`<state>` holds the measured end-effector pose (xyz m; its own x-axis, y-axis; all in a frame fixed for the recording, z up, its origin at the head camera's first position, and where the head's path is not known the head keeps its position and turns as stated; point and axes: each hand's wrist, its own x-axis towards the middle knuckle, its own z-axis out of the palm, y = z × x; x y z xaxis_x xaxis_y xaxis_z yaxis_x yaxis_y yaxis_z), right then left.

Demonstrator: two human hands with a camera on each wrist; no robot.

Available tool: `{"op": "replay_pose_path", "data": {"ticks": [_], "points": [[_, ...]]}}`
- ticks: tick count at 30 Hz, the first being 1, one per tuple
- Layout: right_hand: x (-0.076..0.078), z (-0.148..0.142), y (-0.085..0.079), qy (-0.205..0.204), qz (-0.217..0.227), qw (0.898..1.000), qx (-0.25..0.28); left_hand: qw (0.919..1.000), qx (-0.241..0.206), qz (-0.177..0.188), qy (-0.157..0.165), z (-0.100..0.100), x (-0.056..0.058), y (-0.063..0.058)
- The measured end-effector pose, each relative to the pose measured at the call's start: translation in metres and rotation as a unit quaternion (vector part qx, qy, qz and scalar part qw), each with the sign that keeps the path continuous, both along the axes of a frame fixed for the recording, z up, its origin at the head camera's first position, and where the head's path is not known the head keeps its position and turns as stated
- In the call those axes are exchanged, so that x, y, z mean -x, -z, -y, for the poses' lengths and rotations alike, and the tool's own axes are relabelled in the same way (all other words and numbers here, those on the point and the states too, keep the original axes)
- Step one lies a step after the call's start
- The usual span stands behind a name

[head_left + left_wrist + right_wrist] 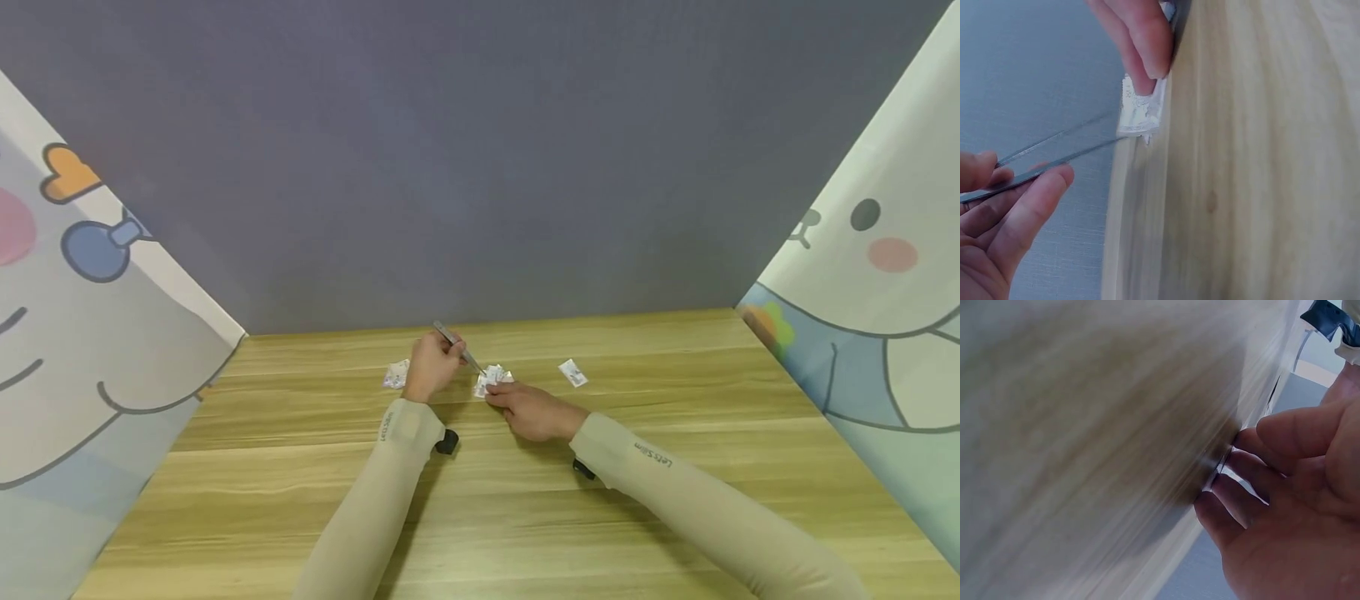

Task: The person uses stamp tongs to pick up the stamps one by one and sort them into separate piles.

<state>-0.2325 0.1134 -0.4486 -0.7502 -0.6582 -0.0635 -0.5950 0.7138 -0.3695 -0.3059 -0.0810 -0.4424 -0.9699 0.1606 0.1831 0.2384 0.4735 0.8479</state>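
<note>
My left hand [431, 367] grips metal tweezers [459, 343] between thumb and fingers. In the left wrist view the two tweezer arms stand apart, and one tip reaches the edge of a small white printed packet [1138, 119]. This packet belongs to a small pile of white pieces [492, 375] on the table. My right hand [538, 414] rests on the pile's near side, fingertips pressing the top piece. In the right wrist view the fingers [1235, 506] reach down to the table surface with bent joints, and the pile is mostly hidden behind them.
Another small group of white and purplish pieces [396, 374] lies left of my left hand, partly covered by it. One single white piece [573, 372] lies farther right. A grey wall [480, 167] rises behind the wooden table [495, 525], with cartoon-printed panels [847, 333] at both sides.
</note>
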Motion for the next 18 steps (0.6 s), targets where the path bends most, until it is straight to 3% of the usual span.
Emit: {"op": "replay_pose_path", "data": {"ticks": [4, 10, 18], "points": [[0.0005, 0.0007, 0.0007, 0.006, 0.006, 1.000, 0.003, 0.9998, -0.014, -0.008, 0.014, 0.0008, -0.0005, -0.0016], [-0.0015, -0.0007, 0.0007, 0.010, 0.014, 1.000, 0.011, 0.9993, 0.008, -0.022, 0.031, -0.0022, -0.0021, 0.0007], [-0.0014, -0.0018, -0.0026, 0.017, 0.018, 0.999, 0.030, 0.9988, 0.018, -0.033, 0.029, -0.0033, -0.0044, -0.0032]]}}
